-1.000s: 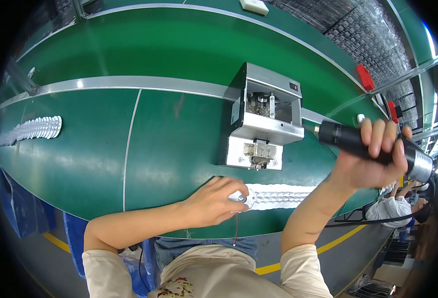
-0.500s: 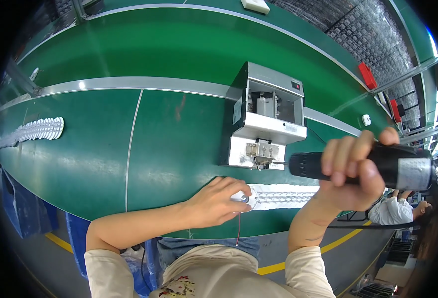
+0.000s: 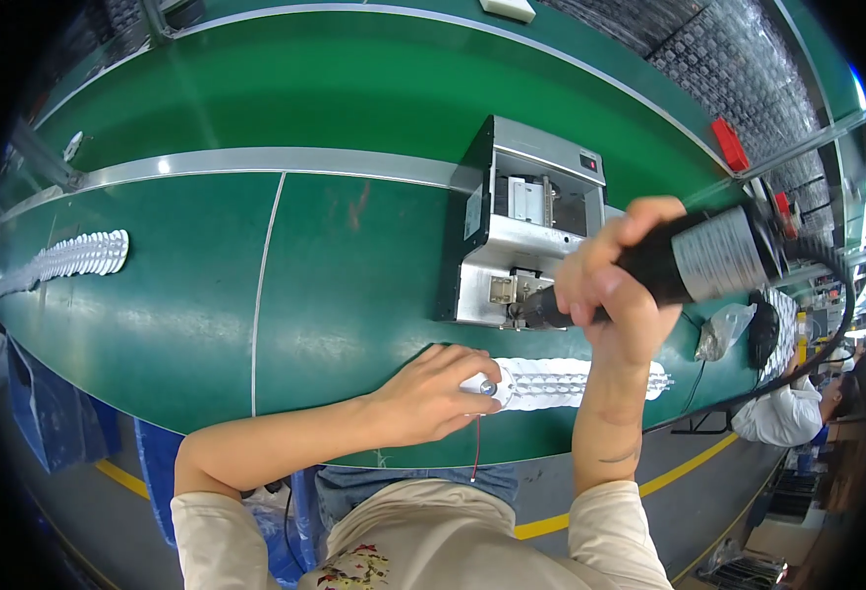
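Observation:
My right hand (image 3: 622, 285) is wrapped around a black electric screwdriver (image 3: 657, 258), its cable trailing to the right. The screwdriver's nose points down-left at the front outlet of a silver and black screw feeder (image 3: 526, 239); whether the bit touches a screw is too hard to see. Near the table's front edge, my left hand (image 3: 435, 393) curls its thumb and fingers around a white round part (image 3: 485, 384) with a small metal piece at its centre. A thin red wire (image 3: 477, 447) hangs from it. This part lies at the left end of an overlapping row of white parts (image 3: 556, 383).
Another overlapping row of white parts (image 3: 84, 256) lies at the far left. Behind the green table (image 3: 345, 285) runs a green belt (image 3: 305, 98). To the right are a clear plastic bag (image 3: 723, 332), a red bin (image 3: 730, 145) and a seated person (image 3: 785, 415). Blue bins stand below left.
My right hand has carried the screwdriver left and tilted it, bringing its nose to the screw feeder's outlet. My left hand stays on the white round part.

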A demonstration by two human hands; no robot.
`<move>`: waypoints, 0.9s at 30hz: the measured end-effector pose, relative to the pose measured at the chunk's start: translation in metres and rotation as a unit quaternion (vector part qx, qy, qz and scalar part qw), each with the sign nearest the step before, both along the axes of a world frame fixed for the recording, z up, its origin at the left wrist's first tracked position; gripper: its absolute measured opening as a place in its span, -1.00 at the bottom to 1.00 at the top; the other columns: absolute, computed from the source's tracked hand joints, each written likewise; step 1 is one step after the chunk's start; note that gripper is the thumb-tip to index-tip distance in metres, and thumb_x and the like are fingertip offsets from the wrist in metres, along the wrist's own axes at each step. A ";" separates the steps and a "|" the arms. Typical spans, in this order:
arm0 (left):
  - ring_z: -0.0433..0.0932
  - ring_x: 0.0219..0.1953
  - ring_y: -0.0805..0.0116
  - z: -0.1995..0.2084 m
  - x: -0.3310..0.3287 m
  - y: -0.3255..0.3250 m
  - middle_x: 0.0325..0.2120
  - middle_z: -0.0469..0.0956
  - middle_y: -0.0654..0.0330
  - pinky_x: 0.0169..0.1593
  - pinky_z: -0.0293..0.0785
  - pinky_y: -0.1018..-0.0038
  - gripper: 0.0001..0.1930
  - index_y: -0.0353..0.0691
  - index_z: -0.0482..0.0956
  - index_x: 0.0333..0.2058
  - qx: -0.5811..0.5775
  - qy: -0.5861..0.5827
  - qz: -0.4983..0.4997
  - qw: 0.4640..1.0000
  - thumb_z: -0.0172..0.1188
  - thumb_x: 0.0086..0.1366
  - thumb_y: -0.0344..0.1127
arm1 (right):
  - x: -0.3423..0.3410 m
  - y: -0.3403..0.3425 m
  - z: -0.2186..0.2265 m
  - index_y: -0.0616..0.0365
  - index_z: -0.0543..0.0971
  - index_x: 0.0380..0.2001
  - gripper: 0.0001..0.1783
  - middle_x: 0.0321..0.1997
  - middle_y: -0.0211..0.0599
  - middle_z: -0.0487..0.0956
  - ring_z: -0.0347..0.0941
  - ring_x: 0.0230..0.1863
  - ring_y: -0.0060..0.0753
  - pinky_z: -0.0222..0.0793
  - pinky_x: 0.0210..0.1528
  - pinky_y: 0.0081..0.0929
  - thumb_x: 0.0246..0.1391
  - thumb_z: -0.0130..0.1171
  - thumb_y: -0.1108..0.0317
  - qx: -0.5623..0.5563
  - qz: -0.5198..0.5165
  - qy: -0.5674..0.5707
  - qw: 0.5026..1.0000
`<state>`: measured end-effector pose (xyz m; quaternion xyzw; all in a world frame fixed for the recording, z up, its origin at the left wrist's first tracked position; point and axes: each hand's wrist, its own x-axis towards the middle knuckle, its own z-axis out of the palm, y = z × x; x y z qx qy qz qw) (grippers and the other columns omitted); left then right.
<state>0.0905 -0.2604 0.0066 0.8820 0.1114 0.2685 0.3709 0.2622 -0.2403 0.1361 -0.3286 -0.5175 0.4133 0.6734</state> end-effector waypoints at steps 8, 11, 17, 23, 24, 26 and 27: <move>0.38 0.02 0.21 -0.004 -0.001 -0.001 -0.15 0.39 0.27 -0.03 0.32 0.29 -0.74 0.00 0.59 -0.32 0.003 -0.016 0.014 1.000 0.29 -0.07 -0.38 | -0.005 -0.058 -0.004 0.12 0.19 -0.27 -0.57 -0.71 -0.36 0.30 0.22 -0.80 -0.51 0.21 -0.72 -0.52 -0.16 0.21 0.48 0.020 -0.042 0.035 0.998; 0.35 -0.05 0.24 -0.003 0.000 0.000 -0.14 0.36 0.25 -0.03 0.29 0.34 -0.81 -0.06 0.59 -0.35 0.012 -0.015 0.004 1.000 0.25 -0.02 -0.37 | -0.003 -0.073 -0.012 0.11 0.19 -0.28 -0.57 -0.69 -0.34 0.32 0.23 -0.80 -0.50 0.22 -0.71 -0.51 -0.18 0.21 0.51 0.012 -0.028 0.033 0.999; 0.35 -0.05 0.25 -0.003 0.000 -0.001 -0.14 0.37 0.25 -0.03 0.29 0.35 -0.84 -0.07 0.61 -0.36 0.013 -0.015 0.015 1.000 0.23 0.00 -0.36 | -0.003 -0.077 -0.032 0.13 0.19 -0.26 -0.60 -0.70 -0.35 0.32 0.24 -0.80 -0.51 0.24 -0.71 -0.52 -0.14 0.15 0.54 0.001 -0.010 0.014 1.000; 0.35 -0.05 0.25 -0.004 0.002 -0.001 -0.15 0.38 0.25 -0.03 0.30 0.36 -0.85 -0.07 0.61 -0.37 0.017 -0.027 0.016 0.999 0.23 0.01 -0.35 | -0.006 -0.081 -0.036 0.14 0.20 -0.27 -0.63 -0.71 -0.37 0.31 0.24 -0.82 -0.52 0.22 -0.74 -0.54 -0.11 0.14 0.53 0.012 -0.014 -0.023 1.000; 0.37 -0.02 0.23 -0.003 0.001 -0.002 -0.16 0.39 0.26 -0.03 0.32 0.33 -0.80 -0.04 0.62 -0.36 0.012 -0.021 0.018 1.000 0.26 -0.04 -0.38 | -0.009 -0.083 -0.036 0.13 0.20 -0.28 -0.63 -0.71 -0.37 0.31 0.24 -0.82 -0.52 0.22 -0.74 -0.54 -0.11 0.14 0.53 0.010 -0.027 -0.036 0.999; 0.39 0.01 0.21 -0.001 -0.002 -0.002 -0.17 0.40 0.27 -0.02 0.34 0.30 -0.75 -0.02 0.63 -0.34 0.007 -0.014 0.023 1.000 0.28 -0.09 -0.40 | -0.013 -0.089 -0.033 0.14 0.28 -0.35 -0.64 -0.66 -0.33 0.38 0.31 -0.70 -0.46 0.32 -0.60 -0.46 -0.18 0.24 0.59 -0.010 -0.004 -0.003 1.000; 0.40 -0.01 0.20 0.002 -0.001 -0.002 -0.16 0.39 0.23 -0.02 0.34 0.30 -0.73 -0.02 0.63 -0.34 0.010 -0.009 0.019 1.000 0.28 -0.13 -0.41 | -0.012 -0.089 -0.033 0.15 0.29 -0.35 -0.64 -0.66 -0.33 0.39 0.32 -0.69 -0.45 0.33 -0.59 -0.46 -0.19 0.23 0.60 0.002 -0.002 -0.018 1.000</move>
